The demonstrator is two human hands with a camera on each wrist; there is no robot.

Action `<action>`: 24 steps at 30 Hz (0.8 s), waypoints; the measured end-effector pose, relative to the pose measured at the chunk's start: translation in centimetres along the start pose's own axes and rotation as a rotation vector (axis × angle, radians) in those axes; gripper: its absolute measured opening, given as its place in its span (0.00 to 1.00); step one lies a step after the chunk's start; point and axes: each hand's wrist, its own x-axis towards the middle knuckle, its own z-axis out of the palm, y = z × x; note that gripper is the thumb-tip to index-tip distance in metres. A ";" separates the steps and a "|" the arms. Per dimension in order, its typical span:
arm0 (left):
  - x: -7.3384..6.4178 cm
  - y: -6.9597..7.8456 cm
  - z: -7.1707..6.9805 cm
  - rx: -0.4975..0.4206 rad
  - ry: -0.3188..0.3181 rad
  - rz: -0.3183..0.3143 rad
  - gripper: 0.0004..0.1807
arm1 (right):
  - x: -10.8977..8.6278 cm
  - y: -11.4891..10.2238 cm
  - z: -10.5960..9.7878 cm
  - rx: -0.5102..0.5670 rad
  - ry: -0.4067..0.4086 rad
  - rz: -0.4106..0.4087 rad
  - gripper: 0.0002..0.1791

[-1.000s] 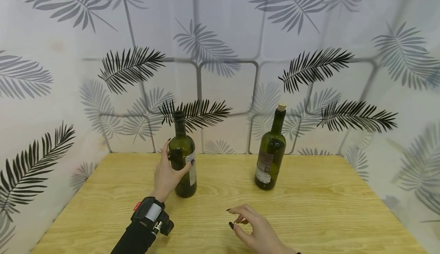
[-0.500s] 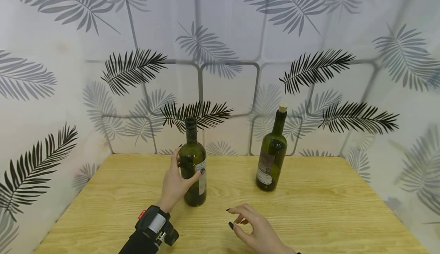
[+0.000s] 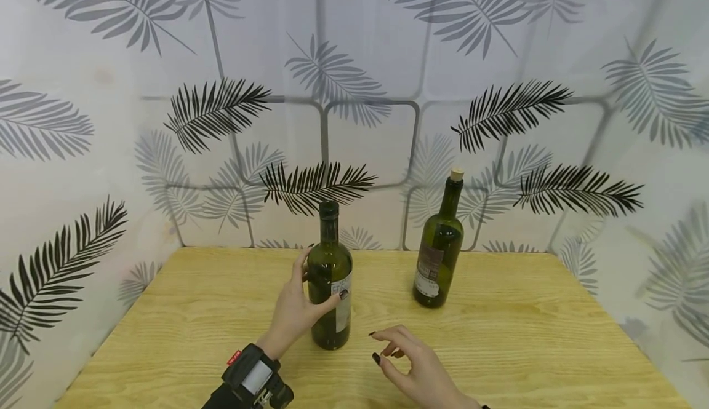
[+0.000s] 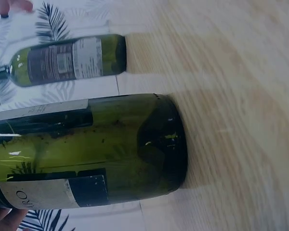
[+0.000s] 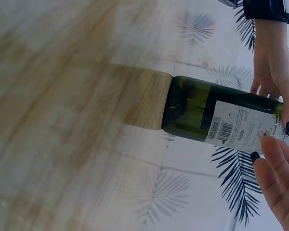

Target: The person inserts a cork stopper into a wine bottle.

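Bottle (image 3: pixel 328 273) partly hidden by gripping left hand (image 3: pixel 296 310), loosely curled right hand (image 3: pixel 414 361), label (image 5: pixel 241 126) print blurred

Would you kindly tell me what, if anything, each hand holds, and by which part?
The left hand grips the nearer green glass bottle around its upper body; the right hand holds nothing.

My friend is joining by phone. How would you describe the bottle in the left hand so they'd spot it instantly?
Find the wood-grain table in front of the leaf-patterned wall. There, the left hand grips a green wine bottle. It shows no cork, whereas the untouched wine bottle farther back, to the right, has a pale cork on top.
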 end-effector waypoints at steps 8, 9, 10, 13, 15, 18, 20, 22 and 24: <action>-1.0 1.1 0.2 -0.048 -0.075 0.007 0.51 | 0.1 0.1 -0.3 -0.029 0.069 -0.041 0.18; -1.0 1.3 0.2 -0.053 -0.085 0.002 0.51 | 0.1 0.1 -0.4 -0.033 0.078 -0.045 0.19; -1.1 1.3 0.2 -0.061 -0.097 -0.003 0.51 | 0.1 0.1 -0.4 -0.035 0.085 -0.045 0.19; -1.4 1.6 0.3 -0.085 -0.130 -0.010 0.51 | 0.1 0.0 -0.6 -0.044 0.101 -0.048 0.19; -1.7 1.6 0.4 -0.107 -0.147 -0.006 0.51 | 0.2 0.1 -0.8 -0.059 0.109 -0.044 0.19; -2.0 1.7 0.5 -0.131 -0.172 0.008 0.52 | 0.3 0.1 -1.1 -0.070 0.107 -0.014 0.20; -2.1 1.8 0.6 -0.138 -0.187 0.026 0.52 | 0.3 0.2 -1.3 -0.079 0.110 0.003 0.20; -2.3 2.0 0.6 -0.142 -0.205 0.039 0.53 | 0.3 0.2 -1.4 -0.079 0.115 0.011 0.20; -2.5 2.3 0.5 -0.148 -0.224 0.047 0.53 | 0.2 0.4 -1.4 -0.087 0.127 0.002 0.21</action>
